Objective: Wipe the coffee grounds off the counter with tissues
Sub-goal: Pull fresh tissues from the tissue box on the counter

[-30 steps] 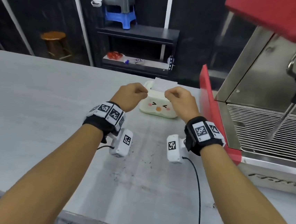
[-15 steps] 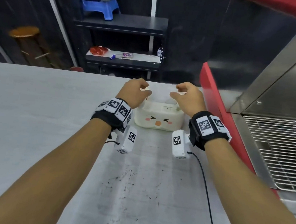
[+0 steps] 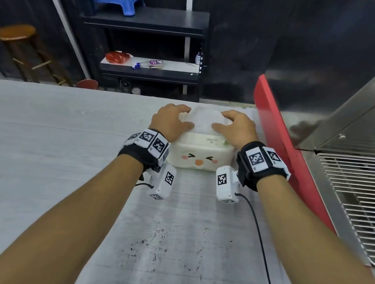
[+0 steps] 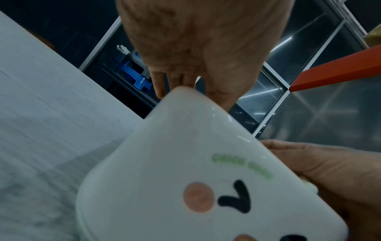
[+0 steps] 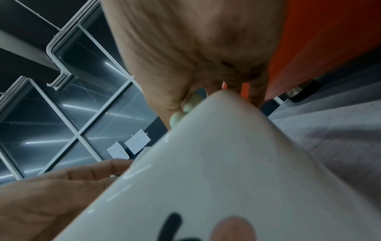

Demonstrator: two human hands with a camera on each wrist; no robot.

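Note:
A white tissue box [image 3: 198, 152] with a cartoon face stands on the grey counter [image 3: 44, 139] near its far edge. A white tissue [image 3: 203, 121] bulges up from the box top. My left hand [image 3: 183, 117] grips the tissue's left side and my right hand [image 3: 224, 121] its right side, thumbs pointing toward each other and fingers curled over the far edge. Dark coffee grounds [image 3: 159, 237] lie scattered on the counter between my forearms. Both wrist views are filled by the box [image 4: 206, 179] [image 5: 226, 179], which hides the fingertips.
A red and steel espresso machine [image 3: 275, 127] with a drip grille [image 3: 359, 204] borders the counter on the right, close to my right wrist. A black cable [image 3: 261, 240] trails from the right wrist camera. Beyond the counter edge stands a dark shelf [image 3: 147, 23].
A second ago both hands pinched a tissue standing up from the box. They then spread apart, and now they have come down onto the tissue at the box top. The head view has tilted downward.

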